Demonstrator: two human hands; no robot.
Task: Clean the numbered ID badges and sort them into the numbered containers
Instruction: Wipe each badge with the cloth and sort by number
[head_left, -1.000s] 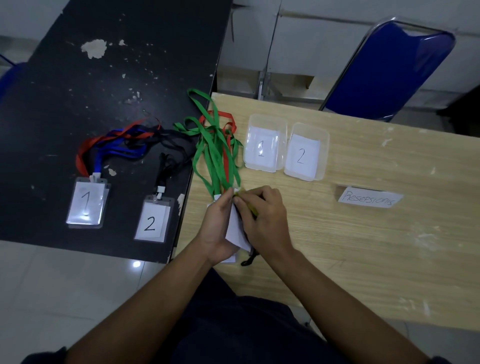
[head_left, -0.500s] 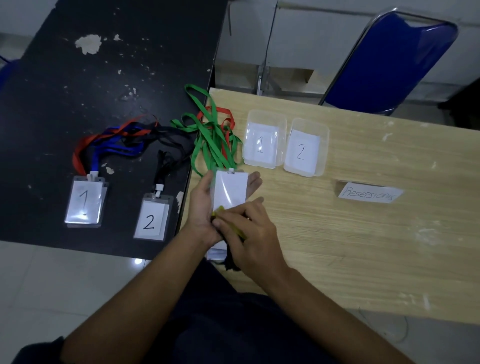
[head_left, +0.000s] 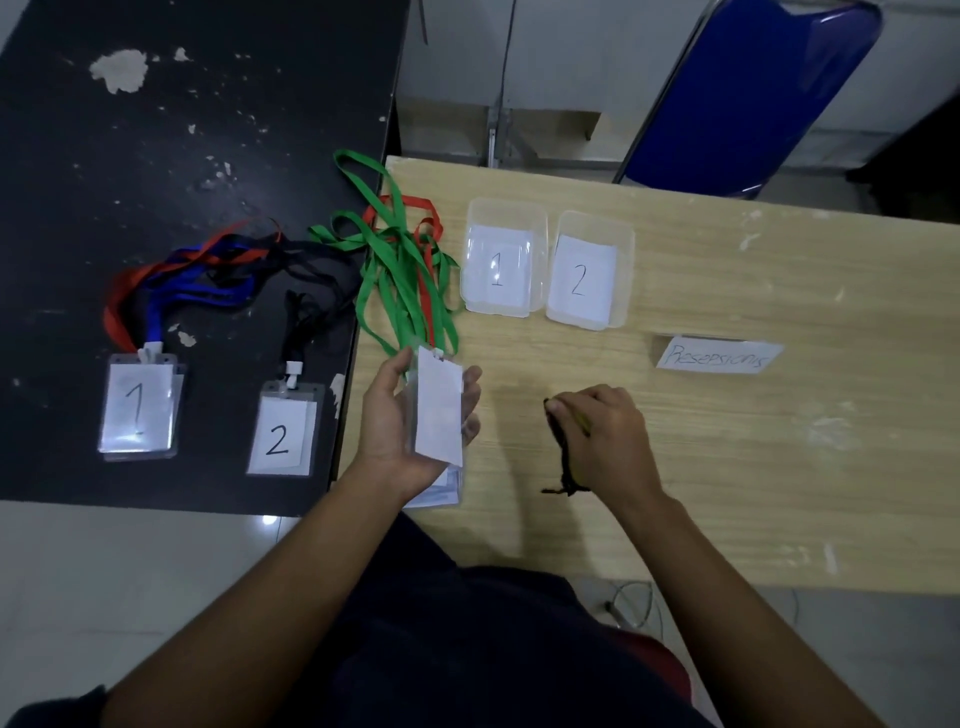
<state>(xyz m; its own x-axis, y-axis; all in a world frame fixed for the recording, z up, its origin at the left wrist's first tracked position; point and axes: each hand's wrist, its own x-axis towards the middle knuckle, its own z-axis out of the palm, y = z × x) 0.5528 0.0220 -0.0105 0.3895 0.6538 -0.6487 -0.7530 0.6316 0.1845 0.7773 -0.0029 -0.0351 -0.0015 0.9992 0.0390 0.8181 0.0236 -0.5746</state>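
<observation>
Off it comes: the right hand (head_left: 602, 436) has left the badge it was rubbing half a second ago and swung out to the right, now down on the wooden table (head_left: 753, 467), well clear of the left. Its fingers are curled tight round a dark cloth (head_left: 565, 457), a tail of it trailing onto the wood below the fist, a sliver of yellow showing at the knuckles. The left hand (head_left: 405, 426) stays put at the table's near-left edge, palm up, cradling the held badge (head_left: 439, 410): thumb along its left edge, fingertips curling up past its right edge, blank white face to the camera, number side hidden. Its green lanyard (head_left: 400, 280) runs up from the clip into a tangle with a red lanyard (head_left: 427, 234). Under the wrist, more clear badge sleeves (head_left: 441, 493) lie on the wood. Beyond, container 1 (head_left: 480, 306) and container 2 (head_left: 618, 312) sit side by side, touching. Over on the black table (head_left: 182, 130), the number 1 badge (head_left: 137, 410) and number 2 badge (head_left: 283, 434) lie flat, face up, apart.
</observation>
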